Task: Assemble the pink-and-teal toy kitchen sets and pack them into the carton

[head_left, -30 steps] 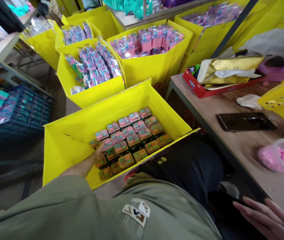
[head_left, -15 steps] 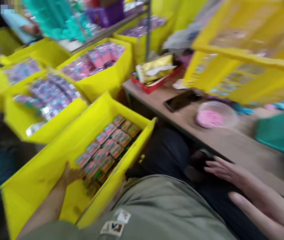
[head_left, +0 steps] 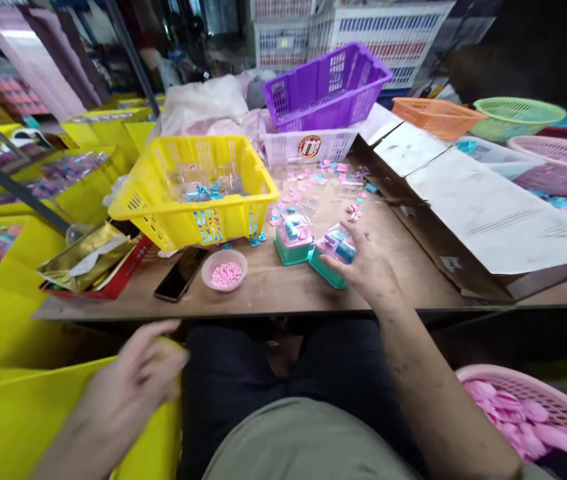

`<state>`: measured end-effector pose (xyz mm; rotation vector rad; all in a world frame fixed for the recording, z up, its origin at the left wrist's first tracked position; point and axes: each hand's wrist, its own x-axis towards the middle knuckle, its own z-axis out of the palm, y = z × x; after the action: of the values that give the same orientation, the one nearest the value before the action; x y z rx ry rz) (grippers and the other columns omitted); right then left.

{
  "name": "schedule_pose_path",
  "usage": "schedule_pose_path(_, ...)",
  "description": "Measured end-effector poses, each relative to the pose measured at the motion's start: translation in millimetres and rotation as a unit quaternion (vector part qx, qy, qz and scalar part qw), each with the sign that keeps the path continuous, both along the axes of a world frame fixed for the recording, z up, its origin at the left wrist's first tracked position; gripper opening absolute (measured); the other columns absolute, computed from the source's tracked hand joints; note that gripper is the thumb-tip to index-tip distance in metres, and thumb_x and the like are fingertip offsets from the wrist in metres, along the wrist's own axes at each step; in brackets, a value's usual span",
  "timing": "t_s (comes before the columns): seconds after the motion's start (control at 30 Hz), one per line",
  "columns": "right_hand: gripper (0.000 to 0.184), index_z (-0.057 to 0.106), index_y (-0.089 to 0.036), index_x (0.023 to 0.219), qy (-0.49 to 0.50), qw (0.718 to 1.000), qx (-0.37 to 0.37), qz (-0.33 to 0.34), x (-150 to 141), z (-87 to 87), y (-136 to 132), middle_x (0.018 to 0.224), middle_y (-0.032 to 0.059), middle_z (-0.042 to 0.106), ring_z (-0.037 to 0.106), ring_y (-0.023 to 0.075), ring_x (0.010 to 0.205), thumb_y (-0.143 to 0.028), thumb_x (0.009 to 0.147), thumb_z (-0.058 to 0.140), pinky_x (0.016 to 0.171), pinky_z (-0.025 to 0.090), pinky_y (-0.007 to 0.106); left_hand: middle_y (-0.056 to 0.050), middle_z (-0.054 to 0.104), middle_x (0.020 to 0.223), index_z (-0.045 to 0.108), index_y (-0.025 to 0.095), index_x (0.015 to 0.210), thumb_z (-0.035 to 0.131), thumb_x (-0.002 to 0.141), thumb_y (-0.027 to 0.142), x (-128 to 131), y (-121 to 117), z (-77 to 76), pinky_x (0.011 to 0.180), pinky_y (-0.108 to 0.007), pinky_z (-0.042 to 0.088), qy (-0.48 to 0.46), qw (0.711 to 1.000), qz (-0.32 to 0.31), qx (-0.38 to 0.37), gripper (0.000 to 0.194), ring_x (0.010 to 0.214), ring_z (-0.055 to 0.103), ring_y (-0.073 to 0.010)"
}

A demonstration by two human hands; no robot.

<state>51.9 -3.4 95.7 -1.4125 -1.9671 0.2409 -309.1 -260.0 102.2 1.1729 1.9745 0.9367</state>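
Worktop [head_left: 268, 290]: plain brown.
Left box [head_left: 294, 252], toward near edge, middle: teal-green base, clear top, pink and blue inside.
Right box [head_left: 327, 271]: teal-green base; pink, lilac, blue inside.
Bowl [head_left: 224, 255], near edge: translucent whitish; pieces [head_left: 226, 275] pink.
Phone [head_left: 180, 275], near edge: black.
Tray [head_left: 126, 275], near-left corner: red.
Packet [head_left: 105, 241]: gold, white patch.
Basket [head_left: 228, 205], toward left edge: yellow.
Crate [head_left: 323, 118], far edge: purple.

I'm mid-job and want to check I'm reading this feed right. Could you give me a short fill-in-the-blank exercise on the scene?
1. The ____ hand holds a box.
2. Another box stands just to its ____.
3. The small pieces in the bowl are coloured ____.
4. The tray beside the phone is coloured ____.

Missing words: right; left; pink; red.
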Motion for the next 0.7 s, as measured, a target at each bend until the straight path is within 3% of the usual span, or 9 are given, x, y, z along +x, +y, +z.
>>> schedule_pose_path(0.1,0.071,0.06,-0.027,0.167,-0.026,0.996,-0.062,0.055,18.4,-0.3,7.8,0.145,0.0172,0.072,0.072,0.0405,0.133,-0.06,0.106,0.072,0.116,0.061,0.057,-0.013,0.07,0.15,0.048,0.033,0.169,0.092,0.086,0.066,77.0,96.2,29.5,0.111,-0.057,0.065,0.053,0.985,-0.051,0.155,0.1,0.126,0.075,-0.045)
schedule_pose_path(0.17,0.067,0.061,-0.03,0.167,-0.046,0.992,-0.067,0.097,43.4,5.7,8.1,0.144,0.0143,0.073,0.072,0.0381,0.134,-0.05,0.105,0.075,0.119,0.061,0.055,-0.02,0.046,0.176,0.043,0.027,0.172,0.085,0.096,0.062,124.7,171.7,35.7,0.133,-0.065,0.044,0.145,0.96,-0.084,0.224,0.094,0.158,0.051,-0.0523)
schedule_pose_path(0.23,0.065,0.062,-0.034,0.167,-0.065,0.987,-0.078,0.126,71.3,12.1,5.4,0.148,0.0125,0.069,0.07,0.0353,0.139,-0.042,0.104,0.075,0.124,0.058,0.052,-0.027,0.029,0.183,0.043,0.024,0.172,0.089,0.095,0.055,158.0,232.2,31.6,0.135,-0.072,0.035,0.201,0.96,-0.078,0.18,0.095,0.165,0.037,-0.0599)
schedule_pose_path(0.3,0.066,0.063,-0.035,0.166,-0.072,0.985,-0.087,0.131,93.3,14.4,0.8,0.156,0.0128,0.062,0.063,0.034,0.15,-0.036,0.101,0.075,0.129,0.053,0.051,-0.034,0.017,0.185,0.042,0.019,0.172,0.092,0.093,0.048,171.8,267.3,22.1,0.133,-0.078,0.034,0.223,0.963,-0.083,0.128,0.098,0.167,0.029,-0.0656)
schedule_pose_path(0.37,0.072,0.062,-0.036,0.166,-0.067,0.987,-0.091,0.117,103.2,10.0,-3.9,0.164,0.0146,0.053,0.055,0.0368,0.159,-0.036,0.096,0.079,0.131,0.051,0.053,-0.036,0.019,0.183,0.044,0.017,0.171,0.092,0.094,0.04,169.1,278.0,13.8,0.13,-0.078,0.039,0.229,0.96,-0.113,0.116,0.094,0.164,0.037,-0.0644)
schedule_pose_path(0.43,0.081,0.062,-0.036,0.166,-0.059,0.99,-0.09,0.095,101.6,0.7,-7.0,0.168,0.0166,0.047,0.046,0.0419,0.166,-0.041,0.089,0.087,0.131,0.051,0.057,-0.027,0.035,0.179,0.054,0.023,0.164,0.093,0.091,0.033,159.1,271.9,9.8,0.131,-0.067,0.046,0.23,0.948,-0.175,0.135,0.083,0.159,0.05,-0.0532)
schedule_pose_path(0.5,0.088,0.062,-0.033,0.165,-0.049,0.993,-0.079,0.066,95.0,-9.5,-7.2,0.169,0.0193,0.044,0.043,0.0459,0.167,-0.047,0.083,0.091,0.13,0.052,0.06,-0.016,0.047,0.174,0.064,0.03,0.157,0.097,0.085,0.029,151.3,258.7,8.4,0.134,-0.055,0.047,0.231,0.93,-0.241,0.153,0.079,0.16,0.052,-0.0432)
schedule_pose_path(0.63,0.1,0.056,-0.028,0.17,-0.05,0.996,-0.06,0.042,99.0,-21.4,5.2,0.165,0.0207,0.051,0.06,0.0462,0.153,-0.053,0.079,0.09,0.122,0.059,0.06,-0.018,0.033,0.181,0.054,0.032,0.171,0.097,0.086,0.035,151.9,238.9,1.1,0.139,-0.06,0.038,0.212,0.933,-0.249,0.151,0.096,0.171,0.036,-0.0488)
schedule_pose_path(0.7,0.099,0.058,-0.027,0.169,-0.063,0.994,-0.071,0.06,113.1,-22.5,16.9,0.155,0.0189,0.062,0.068,0.0447,0.143,-0.055,0.079,0.088,0.118,0.062,0.057,-0.021,0.036,0.176,0.048,0.033,0.175,0.094,0.09,0.036,154.3,237.0,-4.4,0.136,-0.063,0.042,0.188,0.944,-0.234,0.139,0.096,0.165,0.045,-0.0503)
